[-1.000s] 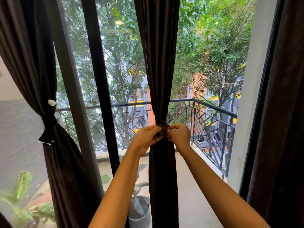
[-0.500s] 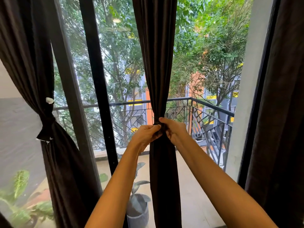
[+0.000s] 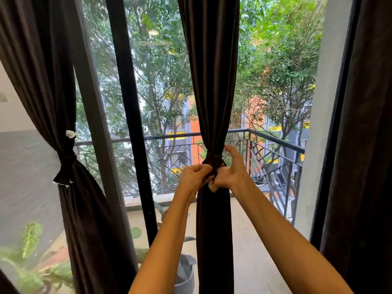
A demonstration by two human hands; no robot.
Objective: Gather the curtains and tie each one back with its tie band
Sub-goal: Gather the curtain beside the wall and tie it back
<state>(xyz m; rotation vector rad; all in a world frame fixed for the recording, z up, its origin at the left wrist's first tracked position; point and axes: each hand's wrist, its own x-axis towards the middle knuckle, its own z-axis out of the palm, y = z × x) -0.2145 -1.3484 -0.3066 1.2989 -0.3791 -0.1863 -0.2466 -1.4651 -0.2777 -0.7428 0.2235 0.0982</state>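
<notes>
Middle curtain [image 3: 212,81]: hangs straight in front of the window glass, gathered into one narrow column. It is drawn in tightest at balcony railing [image 3: 275,143] height, where the dark tie band [image 3: 213,163] wraps around it.

Left hand [image 3: 194,177]: closed. The fingers are curled and pinch the tie band material at the front of the curtain, on its left side. The hand lies just below and left of the wrapped section and touches it.

Right hand [image 3: 230,172]: closed on the tie band from the right side. Most fingers are curled in against the band and the curtain. One finger points upward along the right edge of the curtain, above the band. The two hands meet at the front of the curtain, with the knot area between them. How the band ends are crossed there cannot be made out, since the fabric is dark and the fingers cover it.

Left curtain [image 3: 42,71]: gathered and cinched at mid height by its own band [image 3: 65,164], swept toward the left edge of the view. A small white tuft [image 3: 70,134] sits on its edge just above that band.

Right curtain [image 3: 364,145]: hangs loose at the right edge of the view, well apart from both hands.

A black window post [image 3: 129,102] stands between the left and middle curtains. A grey ribbed pot [image 3: 186,281] stands on the balcony floor beside the foot of the middle curtain.
</notes>
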